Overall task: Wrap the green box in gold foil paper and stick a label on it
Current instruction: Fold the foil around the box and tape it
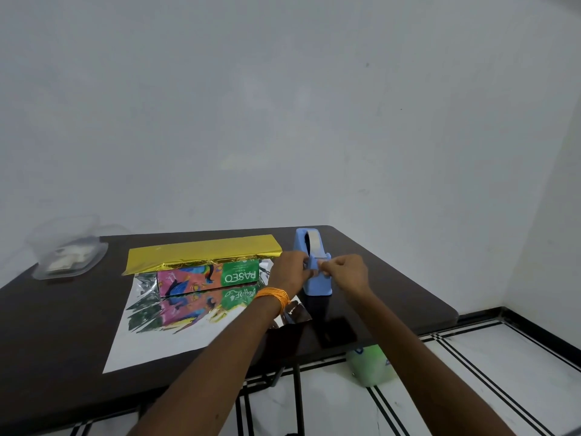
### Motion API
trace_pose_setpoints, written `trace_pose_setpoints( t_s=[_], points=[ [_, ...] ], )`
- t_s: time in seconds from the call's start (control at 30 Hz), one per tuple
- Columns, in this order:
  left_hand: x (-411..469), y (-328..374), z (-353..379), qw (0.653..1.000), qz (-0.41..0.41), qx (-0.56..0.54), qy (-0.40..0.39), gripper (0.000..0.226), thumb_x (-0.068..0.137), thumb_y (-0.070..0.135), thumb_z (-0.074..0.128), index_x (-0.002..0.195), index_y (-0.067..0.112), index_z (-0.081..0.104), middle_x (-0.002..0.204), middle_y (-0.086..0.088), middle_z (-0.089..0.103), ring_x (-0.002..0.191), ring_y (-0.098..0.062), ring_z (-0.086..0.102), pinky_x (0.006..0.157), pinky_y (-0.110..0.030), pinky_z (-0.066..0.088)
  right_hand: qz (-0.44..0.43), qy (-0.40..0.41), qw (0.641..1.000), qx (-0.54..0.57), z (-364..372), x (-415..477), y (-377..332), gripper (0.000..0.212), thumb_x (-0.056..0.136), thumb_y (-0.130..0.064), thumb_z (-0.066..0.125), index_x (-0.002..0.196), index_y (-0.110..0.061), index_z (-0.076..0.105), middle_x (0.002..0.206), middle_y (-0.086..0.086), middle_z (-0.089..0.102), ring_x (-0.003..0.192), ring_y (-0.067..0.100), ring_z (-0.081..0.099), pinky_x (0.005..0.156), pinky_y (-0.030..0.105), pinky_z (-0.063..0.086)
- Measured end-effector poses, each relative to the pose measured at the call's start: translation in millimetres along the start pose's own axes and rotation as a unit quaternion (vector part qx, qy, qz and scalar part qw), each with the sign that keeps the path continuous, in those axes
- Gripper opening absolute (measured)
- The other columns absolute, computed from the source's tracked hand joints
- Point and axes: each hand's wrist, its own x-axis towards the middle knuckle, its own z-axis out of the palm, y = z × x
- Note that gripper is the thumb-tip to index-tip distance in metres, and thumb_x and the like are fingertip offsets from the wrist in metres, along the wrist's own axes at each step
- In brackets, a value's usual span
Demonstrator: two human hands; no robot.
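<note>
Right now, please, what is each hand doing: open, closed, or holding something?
Left hand: holds the blue tape dispenser.
Right hand: pinches the tape end.

Both bare forearms reach up from 6 o'clock, converging. The left hand (pixel 290 269), with an orange thread (pixel 273 295) round its wrist, curls its fingers on the tape dispenser (pixel 317 284). At its 3 o'clock, the right hand (pixel 350 272) pinches the tape end (pixel 321 263).

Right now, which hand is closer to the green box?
Left. The left hand holds the tape dispenser just beside the green box; the right hand pinches tape beyond it.
</note>
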Motion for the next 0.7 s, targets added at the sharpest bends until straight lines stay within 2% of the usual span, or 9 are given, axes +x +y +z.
trace_pose_setpoints(
  t_s=[0.07, 0.13, 0.17, 0.23, 0.33, 0.4, 0.5, 0.6, 0.7],
  points=[
    [1, -1, 0, 1.0, 0.003, -0.001, 0.001, 0.029, 0.082, 0.031, 0.076, 0.09, 0.004, 0.067, 0.086, -0.012, 0.066, 0.072, -0.022, 0.052, 0.063, -0.03, 0.037, -0.043, 0.01, 0.997, -0.071, -2, 1, -1, 0.037, 0.088, -0.02, 0.074, 0.059, 0.001, 0.065, 0.053, 0.004, 0.057, 0.051, 0.013, 0.057, 0.043, 0.017, 0.035],
    [1, -1, -1, 1.0, 0.004, 0.0, 0.001, 0.031, 0.082, 0.033, 0.076, 0.091, 0.003, 0.068, 0.084, -0.011, 0.065, 0.073, -0.025, 0.056, 0.064, -0.032, 0.041, -0.068, 0.016, 0.985, -0.157, -5, 0, -3, 0.043, 0.088, -0.014, 0.069, 0.05, -0.008, 0.05, 0.048, 0.0, 0.044, 0.044, 0.009, 0.042, 0.041, 0.018, 0.03],
    [1, 0, -1, 1.0, 0.006, 0.001, 0.002, 0.032, 0.083, 0.033, 0.075, 0.092, 0.003, 0.068, 0.085, -0.011, 0.066, 0.075, -0.026, 0.058, 0.065, -0.034, 0.043, -0.076, 0.015, 0.977, -0.197, -8, -2, -2, 0.045, 0.088, -0.013, 0.069, 0.051, -0.013, 0.043, 0.049, -0.002, 0.041, 0.044, 0.009, 0.039, 0.042, 0.02, 0.03],
    [-3, 2, -1, 1.0, 0.01, 0.001, 0.005, 0.032, 0.084, 0.033, 0.074, 0.096, 0.003, 0.069, 0.091, -0.013, 0.068, 0.082, -0.028, 0.061, 0.069, -0.034, 0.046, -0.084, 0.014, 0.966, -0.243, -11, -8, 2, 0.046, 0.088, -0.017, 0.07, 0.052, -0.017, 0.042, 0.05, -0.003, 0.043, 0.045, 0.009, 0.04, 0.045, 0.023, 0.034],
    [-14, 3, -1, 1.0, 0.024, 0.005, 0.006, 0.035, 0.087, 0.032, 0.07, 0.108, 0.005, 0.067, 0.097, -0.013, 0.07, 0.089, -0.03, 0.063, 0.076, -0.038, 0.051, -0.106, 0.026, 0.965, -0.237, -14, -15, 9, 0.046, 0.09, -0.021, 0.069, 0.052, -0.018, 0.045, 0.047, -0.005, 0.043, 0.044, 0.009, 0.04, 0.045, 0.025, 0.033],
    [-25, -3, -11, 0.999, 0.04, 0.011, 0.02, 0.028, 0.086, 0.026, 0.068, 0.108, 0.008, 0.066, 0.093, -0.012, 0.07, 0.088, -0.032, 0.064, 0.075, -0.042, 0.051, -0.14, 0.004, 0.966, -0.219, -10, -13, 2, 0.034, 0.089, -0.018, 0.066, 0.057, -0.022, 0.055, 0.048, -0.007, 0.048, 0.048, 0.008, 0.048, 0.048, 0.025, 0.035],
    [-40, -20, -43, 0.996, 0.058, 0.027, 0.07, 0.023, 0.086, 0.019, 0.063, 0.108, 0.015, 0.068, 0.093, -0.006, 0.072, 0.089, -0.028, 0.065, 0.076, -0.039, 0.053, -0.209, -0.015, 0.959, -0.192, 6, -15, -19, 0.021, 0.089, -0.015, 0.063, 0.072, -0.027, 0.066, 0.065, -0.006, 0.061, 0.062, 0.015, 0.059, 0.054, 0.026, 0.039],
    [-56, -50, -91, 0.989, 0.032, 0.054, 0.135, 0.02, 0.09, 0.017, 0.06, 0.107, 0.017, 0.07, 0.1, -0.002, 0.072, 0.091, -0.02, 0.064, 0.081, -0.033, 0.052, -0.267, -0.021, 0.945, -0.19, 39, -24, -41, 0.011, 0.092, -0.022, 0.066, 0.083, -0.025, 0.071, 0.085, 0.001, 0.06, 0.069, 0.014, 0.056, 0.059, 0.03, 0.043],
    [-73, -92, -145, 0.978, -0.012, 0.066, 0.2, 0.017, 0.089, 0.013, 0.061, 0.101, 0.017, 0.072, 0.094, 0.0, 0.071, 0.083, -0.015, 0.063, 0.076, -0.03, 0.05, -0.301, -0.059, 0.942, -0.135, 77, -39, -63, 0.015, 0.093, -0.023, 0.065, 0.081, -0.029, 0.069, 0.082, -0.007, 0.065, 0.07, 0.005, 0.058, 0.061, 0.028, 0.044]
  ],
)
